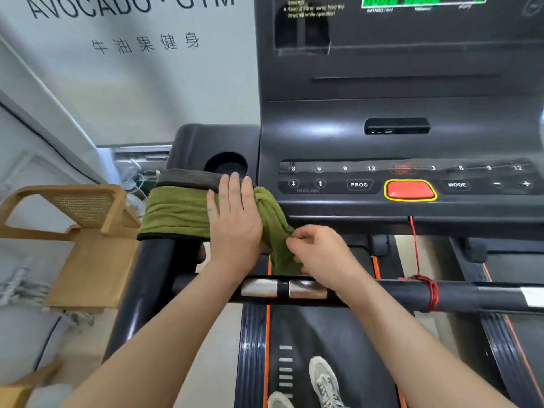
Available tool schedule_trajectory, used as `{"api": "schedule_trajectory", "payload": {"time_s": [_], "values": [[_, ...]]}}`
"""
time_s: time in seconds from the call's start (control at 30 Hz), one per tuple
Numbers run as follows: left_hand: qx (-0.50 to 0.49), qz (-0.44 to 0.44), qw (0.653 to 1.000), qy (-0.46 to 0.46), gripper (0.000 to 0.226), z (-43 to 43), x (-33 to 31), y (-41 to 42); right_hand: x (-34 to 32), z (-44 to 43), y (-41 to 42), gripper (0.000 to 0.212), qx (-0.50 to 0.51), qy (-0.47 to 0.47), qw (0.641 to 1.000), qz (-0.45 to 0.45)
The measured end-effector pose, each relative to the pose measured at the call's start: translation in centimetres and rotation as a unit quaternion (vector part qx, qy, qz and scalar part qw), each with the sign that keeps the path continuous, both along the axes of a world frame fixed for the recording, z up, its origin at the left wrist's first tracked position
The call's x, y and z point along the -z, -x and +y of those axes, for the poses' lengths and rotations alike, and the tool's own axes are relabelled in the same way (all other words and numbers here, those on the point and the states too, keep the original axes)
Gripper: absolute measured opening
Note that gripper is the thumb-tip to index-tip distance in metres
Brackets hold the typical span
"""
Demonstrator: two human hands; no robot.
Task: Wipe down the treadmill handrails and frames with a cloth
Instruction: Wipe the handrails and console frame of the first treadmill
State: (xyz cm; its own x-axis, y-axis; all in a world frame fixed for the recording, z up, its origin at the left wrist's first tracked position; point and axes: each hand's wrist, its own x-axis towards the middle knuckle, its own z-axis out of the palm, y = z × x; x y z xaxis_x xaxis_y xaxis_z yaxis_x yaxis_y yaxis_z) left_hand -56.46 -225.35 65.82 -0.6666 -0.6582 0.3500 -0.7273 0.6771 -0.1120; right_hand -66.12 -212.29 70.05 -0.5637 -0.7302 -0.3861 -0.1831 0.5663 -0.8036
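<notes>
A gym: wall lettering (132, 4) reads "AVOCADO · GYM", beside a treadmill console (406, 178).

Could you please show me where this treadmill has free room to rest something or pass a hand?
The cup holder looks empty. The crossbar is bare between the right arm and the red cord. It is crowded where the left hand presses and the right hand pinches the green cloth.
</notes>
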Motion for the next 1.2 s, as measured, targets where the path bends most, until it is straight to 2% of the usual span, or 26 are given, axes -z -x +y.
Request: {"api": "schedule_trajectory", "payload": {"time_s": [0.1,0.23,0.4,0.57,0.77,0.83,0.93,1.07,1.13,1.2], "values": [[0.01,0.02,1.0,0.023,0.08,0.2,0.1,-0.1,0.1,1.0,0.9,0.003,0.008,0.01,0.999,0.046],[0.091,-0.077,0.992,0.029,0.082,-2.3,-1.3,-3.2,-0.8,-0.8,-1.1,0.005,-0.05,0.056,0.989,0.13],[-0.094,-0.144,0.978,-0.119,0.11,-6.2,-3.6,-6.4,-1.0,-3.1,-4.5,0.044,-0.169,0.087,0.971,0.145],[-0.13,-0.043,0.96,-0.245,0.107,-7.9,-4.2,-7.1,-0.6,-5.1,-5.8,0.05,-0.232,0.107,0.951,0.172],[-0.296,0.116,0.866,-0.385,0.1,-4.2,-5.5,-11.0,-0.8,-6.0,-6.9,0.056,-0.281,0.155,0.928,0.191],[-0.314,0.13,0.85,-0.403,0.097,-1.6,-5.9,-12.8,-1.0,-6.3,-7.6,0.057,-0.307,0.167,0.916,0.199],[-0.341,0.15,0.844,-0.387,0.085,2.0,-6.0,-15.0,-0.8,-7.0,-9.3,0.052,-0.358,0.173,0.891,0.217],[-0.368,0.047,0.865,-0.337,0.095,5.3,-4.9,-17.1,-0.1,-6.6,-11.7,0.047,-0.415,0.156,0.862,0.245],[-0.364,0.041,0.863,-0.349,0.1,5.1,-4.7,-17.4,0.2,-6.4,-11.8,0.046,-0.405,0.16,0.865,0.249],[-0.334,0.08,0.85,-0.399,0.108,3.7,-4.8,-16.9,0.0,-7.0,-11.2,0.043,-0.377,0.164,0.881,0.235]]}}
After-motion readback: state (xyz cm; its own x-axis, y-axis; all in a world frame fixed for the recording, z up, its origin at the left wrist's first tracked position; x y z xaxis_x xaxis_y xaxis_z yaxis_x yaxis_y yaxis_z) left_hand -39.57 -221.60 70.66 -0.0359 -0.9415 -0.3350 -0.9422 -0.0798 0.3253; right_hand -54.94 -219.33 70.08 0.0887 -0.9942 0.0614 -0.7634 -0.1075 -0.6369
